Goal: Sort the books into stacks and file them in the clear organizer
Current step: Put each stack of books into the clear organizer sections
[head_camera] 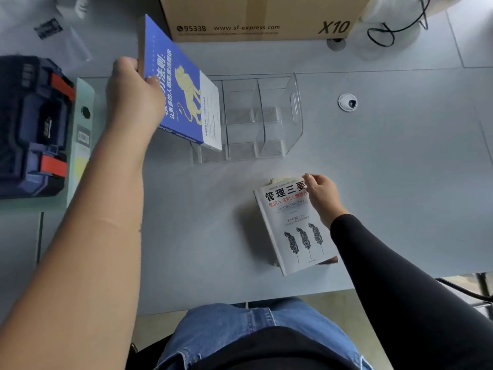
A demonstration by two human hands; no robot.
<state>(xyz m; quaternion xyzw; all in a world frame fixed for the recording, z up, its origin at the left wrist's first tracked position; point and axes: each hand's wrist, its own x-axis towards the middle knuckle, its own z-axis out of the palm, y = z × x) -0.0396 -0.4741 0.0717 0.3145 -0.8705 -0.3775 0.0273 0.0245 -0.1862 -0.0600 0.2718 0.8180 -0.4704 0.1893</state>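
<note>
Clear plastic three-slot organizer (262,116) on grey surface (400,169): left grip (133,94) clamped on blue paperback with yellow lion cover (184,92), tilted, lower edge in leftmost slot (other two slots bare). Right grip (321,194) fingers curled on far corner of white feather-cover book (290,228) topping small stack near organizer.

L arm bare, extended fwd; left hand (133,94) clamped, thumb on top. R arm in black sleeve, bent inward; right hand (321,194) palm down, fingertips (309,178) curled.
</note>
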